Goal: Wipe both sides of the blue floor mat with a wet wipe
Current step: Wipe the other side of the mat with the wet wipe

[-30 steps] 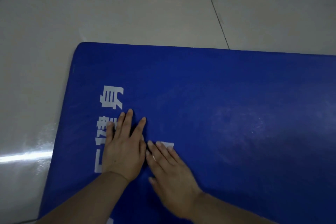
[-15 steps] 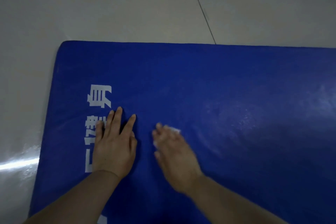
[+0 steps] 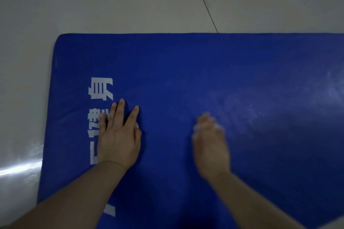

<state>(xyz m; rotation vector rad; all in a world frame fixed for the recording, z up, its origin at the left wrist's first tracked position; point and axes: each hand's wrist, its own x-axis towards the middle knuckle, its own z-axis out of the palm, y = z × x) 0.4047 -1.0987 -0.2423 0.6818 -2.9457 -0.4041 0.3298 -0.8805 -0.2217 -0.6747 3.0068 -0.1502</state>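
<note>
Blue foam floor mat (image 3: 186, 65) runs lengthwise to our right; our flat, spread left hand (image 3: 117, 135) pins it, our blurred right hand (image 3: 210, 145), nearer the unwiped stretch, presses a white wet wipe (image 3: 216, 126); its grip unclear.

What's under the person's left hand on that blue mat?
The left hand lies flat on the blue mat, over part of the white printed lettering. The characters above and below it show; the part beneath the palm and fingers is hidden.

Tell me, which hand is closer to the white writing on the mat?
Left. The left hand lies flat right on the white writing on the blue mat. The right hand, blurred, is farther right, off the writing.
</note>
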